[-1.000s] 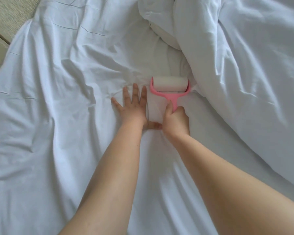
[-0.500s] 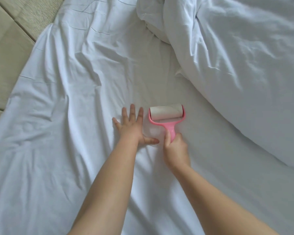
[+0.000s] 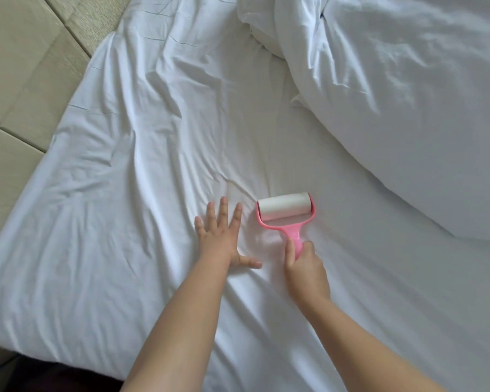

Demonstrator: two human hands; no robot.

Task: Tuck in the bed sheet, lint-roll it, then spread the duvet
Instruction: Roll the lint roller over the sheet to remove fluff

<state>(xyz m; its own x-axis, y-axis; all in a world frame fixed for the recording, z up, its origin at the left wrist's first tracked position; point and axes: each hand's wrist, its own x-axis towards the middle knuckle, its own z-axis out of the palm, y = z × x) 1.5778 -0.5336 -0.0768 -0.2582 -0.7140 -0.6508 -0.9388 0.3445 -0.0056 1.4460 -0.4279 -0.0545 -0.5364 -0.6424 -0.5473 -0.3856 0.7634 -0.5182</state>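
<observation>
While its white roll lies on the wrinkled bed sheet [image 3: 130, 171], a pink lint roller [image 3: 285, 215] is held by the handle in the right hand [image 3: 304, 271] — grip clenched around the plastic, thumb along the stem. Just beside it, the left hand [image 3: 218, 239] presses flat on the sheet, fingers spread — grip released. A bunched white duvet [image 3: 408, 94] fills the upper right; beige floor tiles [image 3: 20, 80] border the bed's left edge. No writing is legible.

Bare wrinkled sheet [image 3: 125, 193] open left and ahead of roller [image 3: 285, 207]; bunched duvet [image 3: 408, 108] blocks right.
</observation>
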